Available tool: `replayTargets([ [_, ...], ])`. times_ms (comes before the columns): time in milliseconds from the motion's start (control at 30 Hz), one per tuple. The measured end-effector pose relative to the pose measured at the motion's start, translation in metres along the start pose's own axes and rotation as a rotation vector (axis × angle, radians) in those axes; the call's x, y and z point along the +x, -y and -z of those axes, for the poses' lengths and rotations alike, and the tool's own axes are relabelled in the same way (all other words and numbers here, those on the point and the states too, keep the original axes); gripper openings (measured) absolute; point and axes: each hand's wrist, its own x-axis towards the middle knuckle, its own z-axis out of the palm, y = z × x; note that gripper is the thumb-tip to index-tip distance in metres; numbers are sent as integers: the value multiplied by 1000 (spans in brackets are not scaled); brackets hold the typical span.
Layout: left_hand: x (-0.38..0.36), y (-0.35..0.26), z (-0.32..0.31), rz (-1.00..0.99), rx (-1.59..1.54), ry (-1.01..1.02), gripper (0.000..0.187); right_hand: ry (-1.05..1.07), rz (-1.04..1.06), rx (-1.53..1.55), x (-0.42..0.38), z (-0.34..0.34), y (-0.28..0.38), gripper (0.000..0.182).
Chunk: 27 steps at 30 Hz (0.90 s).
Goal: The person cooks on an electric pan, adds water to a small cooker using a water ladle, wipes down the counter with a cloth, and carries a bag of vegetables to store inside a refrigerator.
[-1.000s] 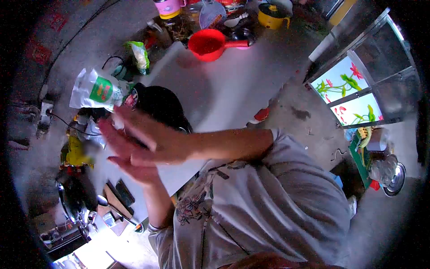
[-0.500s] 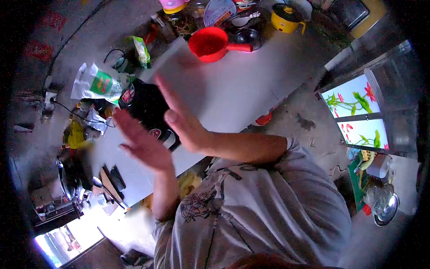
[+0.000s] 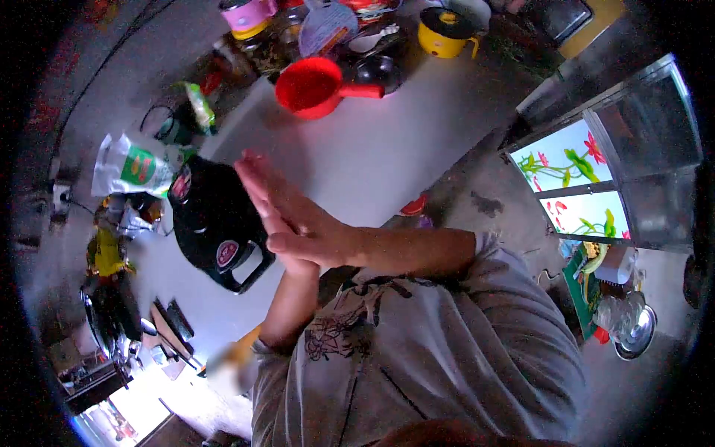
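Observation:
My left hand [image 3: 257, 192] and my right hand [image 3: 316, 227] are pressed together palm to palm, fingers stretched out flat and pointing away to the upper left. Neither holds an object. The right hand covers much of the left. Just beyond them on the white table [image 3: 357, 156] lies a black cap [image 3: 212, 216] with round pinkish badges. Farther up the table stands a red dipper [image 3: 311, 86], its handle pointing right.
A white-and-green bag [image 3: 138, 165] lies left of the cap. Knives [image 3: 173, 324] rest near the table's left end. A yellow electric pot [image 3: 445, 33], a black bowl [image 3: 378, 73] and a white spoon [image 3: 372, 39] are at the far end. A flower-patterned cabinet [image 3: 573, 179] stands right.
My hands were apart with palms facing each other; now they have come together. The view has shifted slightly, and more of the black cap shows.

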Motion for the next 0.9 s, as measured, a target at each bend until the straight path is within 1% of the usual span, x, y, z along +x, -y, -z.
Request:
replayTargets([
  [33,9,1,-9,76,-98,-46,60,94,-14,17,3,21,-3,66],
  [67,13,4,-16,164,-190,-102,58,91,-23,21,0,40,-8,66],
  [100,18,12,-20,131,-160,-178,56,-59,-52,11,-4,58,-15,65],
  [133,20,21,-40,123,-163,-187,56,-202,-73,-5,-5,77,-19,64],
  [200,17,34,-91,58,124,-167,57,48,-31,141,-16,100,-9,63],
  [233,23,42,-113,19,267,-153,57,101,-73,126,-19,127,-15,64],
  [267,29,52,-128,20,278,-161,57,150,-120,118,-24,151,-21,66],
  [300,34,66,-138,126,101,-205,57,153,-122,133,-28,163,-22,66],
  [367,45,86,-165,62,346,-97,59,-68,-150,104,-35,180,-24,79],
  [400,47,92,-171,66,356,-98,59,-69,-151,115,-36,191,-28,79],
  [467,53,110,-176,42,342,-20,61,27,-147,153,-36,214,-42,77],
  [500,52,115,-176,236,173,-58,61,16,-326,324,-43,220,-52,70],
  [533,54,123,-173,420,-2,-103,61,27,-422,223,-50,240,-63,60],
  [567,56,152,-157,458,-119,-74,60,68,-495,161,-54,259,-72,50],
  [600,51,183,-141,634,-151,-220,62,-2,-529,-83,-67,270,-79,39],
  [633,51,214,-126,846,-221,-373,65,75,-402,-359,-89,280,-91,34],
  [667,54,242,-114,980,-346,-497,66,-90,-781,134,-95,289,-80,29],
  [700,57,254,-111,999,-449,-579,67,-39,-816,15,-123,293,-96,28],
  [733,60,284,-103,968,-461,-563,69,3,-727,-83,-148,298,-105,29],
  [767,71,294,-109,951,-453,-581,73,55,-720,-171,-166,305,-102,29],
  [800,88,291,-113,999,-581,-594,71,107,-710,-259,-185,312,-100,30],
  [833,93,314,-107,931,-630,-534,58,84,-764,-200,-189,317,-88,30],
  [867,99,332,-103,920,-645,-557,58,57,-817,-142,-192,322,-75,30],
  [900,104,346,-99,931,-676,-590,50,-60,-853,53,-187,323,-57,29],
])
